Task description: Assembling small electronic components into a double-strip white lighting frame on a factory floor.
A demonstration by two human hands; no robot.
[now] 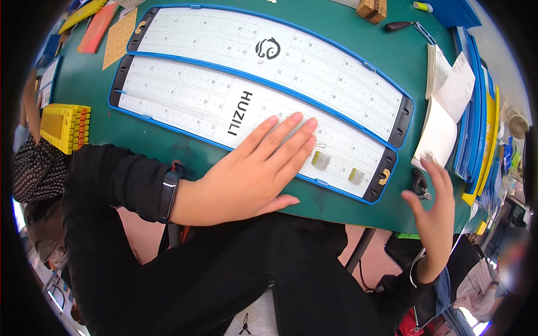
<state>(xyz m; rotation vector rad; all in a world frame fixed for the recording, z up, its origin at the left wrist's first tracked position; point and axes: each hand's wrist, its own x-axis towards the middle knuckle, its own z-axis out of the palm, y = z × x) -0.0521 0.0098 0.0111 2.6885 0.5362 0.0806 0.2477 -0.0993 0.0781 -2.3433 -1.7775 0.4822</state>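
A long, flat case (pixel 185 109) with white inner faces, blue edges and black ends lies unfolded in front of me. My left hand (pixel 246 165) rests flat on its near half, fingers stretched out, palm down, with a dark band on the wrist. Just right of those fingertips sit two small bundles of fine yellow-grey strands, one bundle (pixel 321 161) closer to the hand and another bundle (pixel 357 176) toward the case's right end. My right hand (pixel 437 201) is raised at the table's right side, thumb and fingers apart. Beside it lies a small black object with metal parts (pixel 420 183), its kind unclear.
Past the case's right end an open notebook (pixel 440 126) lies near stacked blue and yellow folders (pixel 476 112). A wooden block (pixel 371 10) and a dark-handled tool (pixel 399 26) are at the back. Left stands a yellow keyboard-like object (pixel 64 127); another person's arm (pixel 31 106) is beyond.
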